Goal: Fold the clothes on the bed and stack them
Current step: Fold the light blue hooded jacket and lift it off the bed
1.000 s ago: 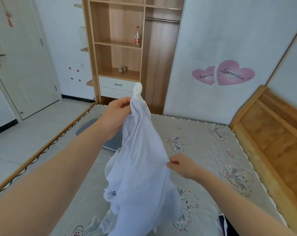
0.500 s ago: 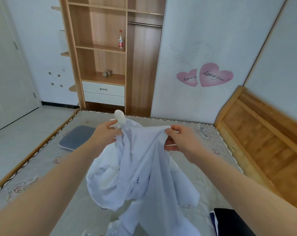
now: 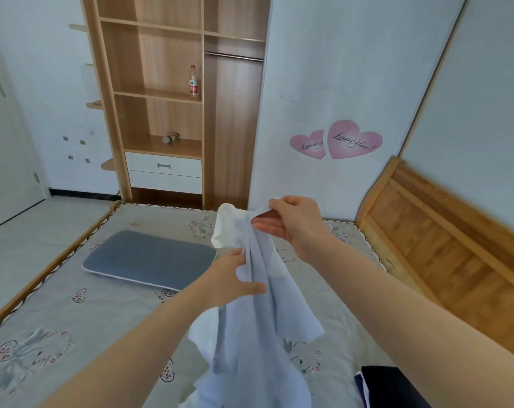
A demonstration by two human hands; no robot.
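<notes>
Patterned mattress (image 3: 108, 313), wooden wardrobe (image 3: 167, 54) behind

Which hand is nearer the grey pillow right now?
Left. The left hand grips the shirt just beside the grey pillow; the right hand holds the shirt's top, farther right.

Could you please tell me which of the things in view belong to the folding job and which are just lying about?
Part of the job:
- white shirt, held up by the right hand and gripped lower by the left hand
- dark garment, bottom right
- bed

Just lying about:
- grey pillow
- bottle on the shelf
- heart stickers
</notes>
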